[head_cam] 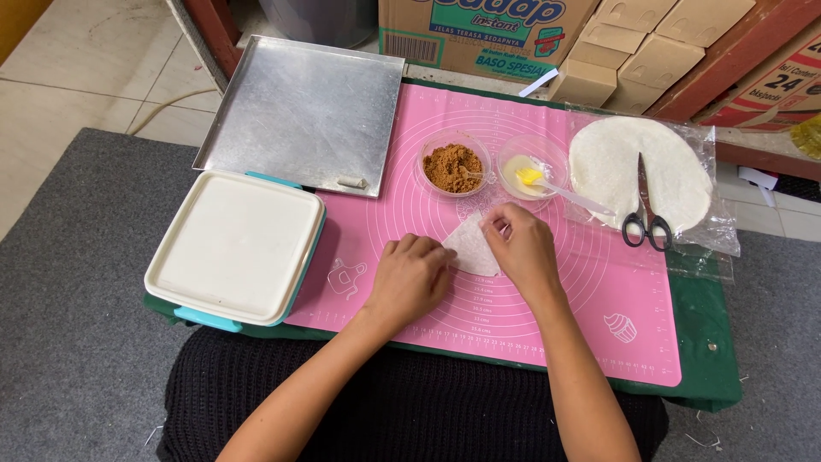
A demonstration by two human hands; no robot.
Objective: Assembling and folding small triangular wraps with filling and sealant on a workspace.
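A small white wedge of thin dough sheet (471,245) lies on the pink silicone mat (581,291). My left hand (409,278) rests on the sheet's left edge, fingers curled down onto it. My right hand (522,248) pinches the sheet's upper right edge between thumb and fingers. Just beyond the hands stand a clear bowl of brown crumbly filling (453,164) with a small spoon in it, and a clear bowl of pale liquid (530,165) holding a yellow-tipped brush (558,188).
A metal baking tray (299,111) sits at the back left, with a white lidded box (235,248) in front of it. At the right, a stack of round white sheets (633,162) in plastic carries scissors (646,210). Cardboard boxes (616,43) line the back.
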